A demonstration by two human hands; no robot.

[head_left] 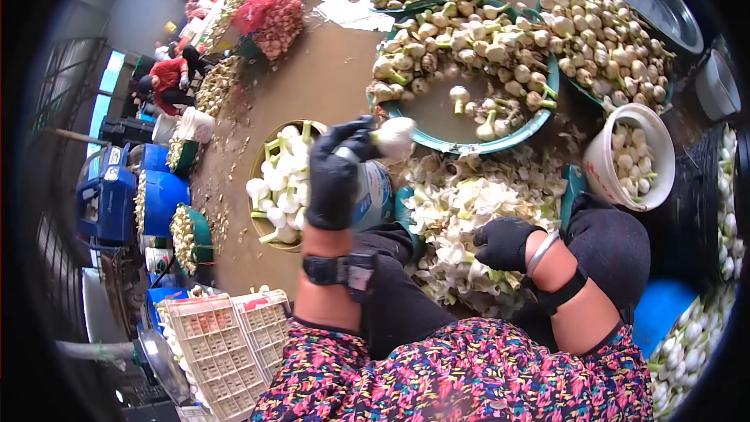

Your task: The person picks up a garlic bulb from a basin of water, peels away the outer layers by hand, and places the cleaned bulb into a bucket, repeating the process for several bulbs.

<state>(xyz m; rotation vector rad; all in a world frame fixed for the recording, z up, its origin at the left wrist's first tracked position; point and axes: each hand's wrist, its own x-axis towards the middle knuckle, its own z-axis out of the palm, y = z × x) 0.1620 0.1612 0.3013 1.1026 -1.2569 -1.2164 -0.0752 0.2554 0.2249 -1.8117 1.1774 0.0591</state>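
My left hand (336, 176), in a black glove, holds a white garlic bulb (394, 138) by its stem end, raised beside the yellowish basin of cleaned white bulbs (279, 187). My right hand (506, 244), also black-gloved, is curled over the heap of garlic peels (469, 211) between my legs; what its fingers hold, if anything, is hidden. Beyond the peels stands a green-rimmed basin (469, 146) with unpeeled bulbs heaped round its far side and a few loose ones on its floor. A blue and white bucket (375, 195) is partly hidden behind my left hand.
A white bucket (595, 168) of bulbs stands at right, near a black crate (695, 187). More heaped basins lie at the top. Plastic crates (215, 344) are at lower left. A person in red (166, 76) sits far left among garlic piles, near a red net sack (273, 22).
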